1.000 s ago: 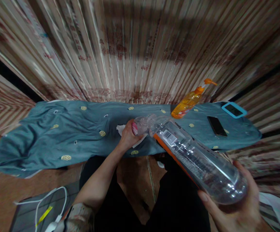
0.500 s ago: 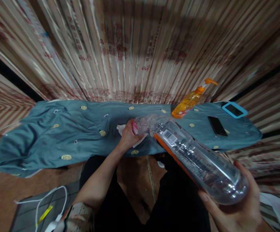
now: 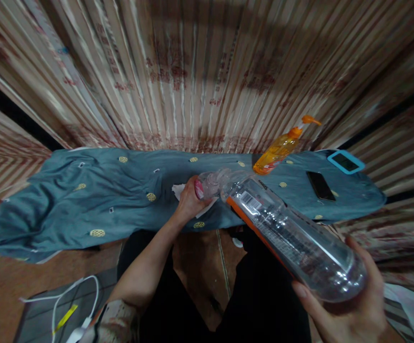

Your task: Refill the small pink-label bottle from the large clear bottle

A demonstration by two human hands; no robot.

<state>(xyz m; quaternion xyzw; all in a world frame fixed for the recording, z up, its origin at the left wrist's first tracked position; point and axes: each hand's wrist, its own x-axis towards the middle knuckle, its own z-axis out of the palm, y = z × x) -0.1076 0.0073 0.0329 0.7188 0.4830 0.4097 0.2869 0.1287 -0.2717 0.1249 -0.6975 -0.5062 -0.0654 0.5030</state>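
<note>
My right hand (image 3: pixel 350 295) grips the base end of a large clear plastic bottle (image 3: pixel 293 233), which has a barcode and an orange strip along its side. The bottle is tilted, its narrow end pointing left and away from me. My left hand (image 3: pixel 191 202) is closed around a small clear plastic bottle (image 3: pixel 212 183) with a pink patch. The two bottles meet end to end or overlap; whether their mouths touch I cannot tell. Beneath my left hand lies a crumpled white tissue (image 3: pixel 179 189).
A teal cloth (image 3: pixel 131 181) with yellow motifs covers the narrow table. On it stand an orange pump bottle (image 3: pixel 276 152), a black phone (image 3: pixel 320 186) and a blue-framed device (image 3: pixel 346 162). Behind hangs a striped curtain (image 3: pixel 192 71). A white cable (image 3: pixel 55 305) lies at lower left.
Both hands and both bottles keep almost the same position. Only a very slight shift of the whole view shows.
</note>
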